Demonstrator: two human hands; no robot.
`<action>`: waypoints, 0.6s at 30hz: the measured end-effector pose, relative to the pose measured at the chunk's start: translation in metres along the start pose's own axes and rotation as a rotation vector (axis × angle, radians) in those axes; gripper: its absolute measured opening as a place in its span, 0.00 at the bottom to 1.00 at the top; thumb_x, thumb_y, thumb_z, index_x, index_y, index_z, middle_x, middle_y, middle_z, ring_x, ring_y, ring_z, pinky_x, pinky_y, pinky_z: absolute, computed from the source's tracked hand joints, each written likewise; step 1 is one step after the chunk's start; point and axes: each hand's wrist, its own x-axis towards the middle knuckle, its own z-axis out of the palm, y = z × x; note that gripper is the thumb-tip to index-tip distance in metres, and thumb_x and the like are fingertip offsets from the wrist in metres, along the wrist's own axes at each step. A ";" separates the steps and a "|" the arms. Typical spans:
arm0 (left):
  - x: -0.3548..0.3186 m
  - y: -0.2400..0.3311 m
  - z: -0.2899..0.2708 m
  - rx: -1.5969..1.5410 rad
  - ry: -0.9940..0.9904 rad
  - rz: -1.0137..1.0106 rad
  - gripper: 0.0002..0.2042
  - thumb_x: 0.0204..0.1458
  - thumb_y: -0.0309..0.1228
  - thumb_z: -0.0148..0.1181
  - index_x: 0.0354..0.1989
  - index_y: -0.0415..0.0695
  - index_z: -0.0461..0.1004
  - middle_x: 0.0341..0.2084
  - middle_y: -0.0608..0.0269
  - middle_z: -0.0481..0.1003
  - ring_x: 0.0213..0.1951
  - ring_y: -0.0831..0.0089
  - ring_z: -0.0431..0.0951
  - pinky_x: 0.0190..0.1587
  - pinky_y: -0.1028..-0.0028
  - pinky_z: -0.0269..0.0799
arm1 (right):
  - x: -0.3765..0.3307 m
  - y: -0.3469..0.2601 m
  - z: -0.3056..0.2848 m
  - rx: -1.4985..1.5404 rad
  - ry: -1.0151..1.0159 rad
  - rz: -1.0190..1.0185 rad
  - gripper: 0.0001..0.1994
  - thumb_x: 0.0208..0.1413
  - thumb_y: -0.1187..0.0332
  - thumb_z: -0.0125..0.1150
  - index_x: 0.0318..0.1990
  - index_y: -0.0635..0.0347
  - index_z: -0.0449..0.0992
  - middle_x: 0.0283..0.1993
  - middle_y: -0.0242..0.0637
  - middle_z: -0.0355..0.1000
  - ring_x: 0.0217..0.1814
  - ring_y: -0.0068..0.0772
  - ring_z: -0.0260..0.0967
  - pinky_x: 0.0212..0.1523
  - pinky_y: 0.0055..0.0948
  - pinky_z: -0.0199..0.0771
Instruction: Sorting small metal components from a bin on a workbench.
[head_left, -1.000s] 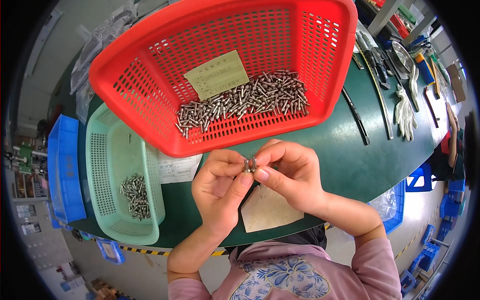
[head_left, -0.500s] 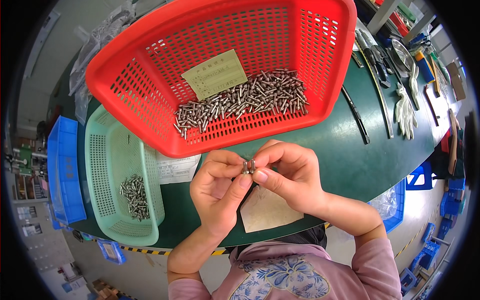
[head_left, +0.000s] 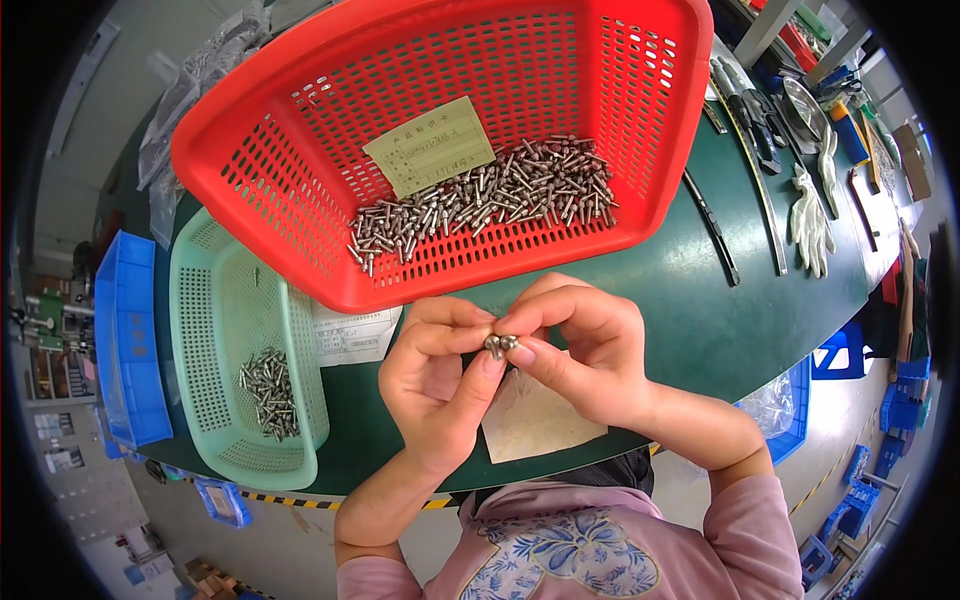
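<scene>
Head view: two pins [head_left: 501,343] are held side by side above the near edge of the bench [head_left: 680,325]. One is pinched by the left hand [head_left: 432,385], the other by the right hand [head_left: 585,355]; each grip is closed, thumb against fingers. Loose pins are contained in the red basket [head_left: 320,270], toward the far edge, and in the green basket [head_left: 303,365], at the left edge. The step in hand is judged to be close handling, possibly checking. For the next move, a firm fingertip hold is judged necessary, lest either pin be dropped.
</scene>
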 end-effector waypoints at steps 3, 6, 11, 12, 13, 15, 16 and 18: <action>0.000 -0.001 -0.001 0.057 -0.015 0.051 0.09 0.47 0.16 0.58 0.37 0.36 0.71 0.41 0.53 0.67 0.42 0.71 0.71 0.46 0.73 0.69 | 0.003 -0.003 -0.002 -0.071 -0.010 -0.096 0.06 0.49 0.78 0.62 0.36 0.66 0.76 0.33 0.35 0.71 0.30 0.20 0.67 0.30 0.19 0.67; -0.002 -0.001 -0.002 0.098 -0.015 0.088 0.09 0.47 0.16 0.59 0.37 0.36 0.71 0.41 0.52 0.67 0.42 0.70 0.71 0.45 0.73 0.70 | 0.003 -0.004 -0.003 -0.119 -0.029 -0.165 0.07 0.48 0.79 0.63 0.37 0.66 0.77 0.33 0.37 0.72 0.30 0.23 0.68 0.30 0.21 0.69; -0.002 -0.001 -0.002 0.146 -0.016 0.139 0.09 0.46 0.17 0.60 0.36 0.36 0.72 0.40 0.51 0.68 0.41 0.70 0.71 0.44 0.73 0.70 | 0.004 -0.005 -0.004 -0.162 -0.049 -0.222 0.08 0.47 0.79 0.63 0.37 0.66 0.77 0.33 0.38 0.72 0.30 0.25 0.69 0.30 0.21 0.69; -0.002 -0.001 -0.002 0.145 -0.016 0.140 0.09 0.46 0.17 0.60 0.36 0.36 0.72 0.40 0.51 0.68 0.41 0.70 0.71 0.44 0.73 0.70 | 0.004 -0.005 -0.004 -0.160 -0.048 -0.225 0.08 0.47 0.79 0.63 0.37 0.66 0.77 0.33 0.38 0.72 0.30 0.25 0.69 0.30 0.21 0.69; -0.002 -0.001 -0.002 0.142 -0.011 0.135 0.09 0.46 0.17 0.60 0.36 0.36 0.72 0.40 0.51 0.68 0.41 0.70 0.71 0.44 0.73 0.70 | 0.004 -0.004 -0.004 -0.158 -0.048 -0.228 0.08 0.47 0.79 0.63 0.37 0.66 0.77 0.33 0.38 0.72 0.30 0.26 0.69 0.30 0.22 0.69; -0.002 -0.001 -0.002 0.138 -0.007 0.131 0.09 0.46 0.17 0.61 0.36 0.36 0.72 0.40 0.51 0.68 0.41 0.70 0.71 0.44 0.74 0.70 | 0.004 -0.004 -0.004 -0.158 -0.045 -0.230 0.08 0.47 0.79 0.63 0.37 0.66 0.77 0.33 0.38 0.72 0.30 0.25 0.69 0.30 0.22 0.69; -0.002 -0.001 -0.002 0.142 -0.006 0.130 0.09 0.46 0.17 0.61 0.36 0.36 0.72 0.40 0.51 0.68 0.41 0.70 0.71 0.44 0.74 0.70 | 0.004 -0.004 -0.004 -0.157 -0.042 -0.231 0.08 0.47 0.79 0.63 0.37 0.66 0.77 0.33 0.38 0.72 0.30 0.25 0.69 0.30 0.22 0.69; -0.002 -0.001 -0.001 0.146 -0.005 0.130 0.09 0.46 0.17 0.61 0.36 0.36 0.72 0.40 0.51 0.68 0.41 0.70 0.71 0.44 0.74 0.70 | 0.003 -0.004 -0.003 -0.154 -0.042 -0.227 0.08 0.47 0.79 0.63 0.37 0.66 0.77 0.33 0.38 0.72 0.30 0.25 0.69 0.30 0.22 0.69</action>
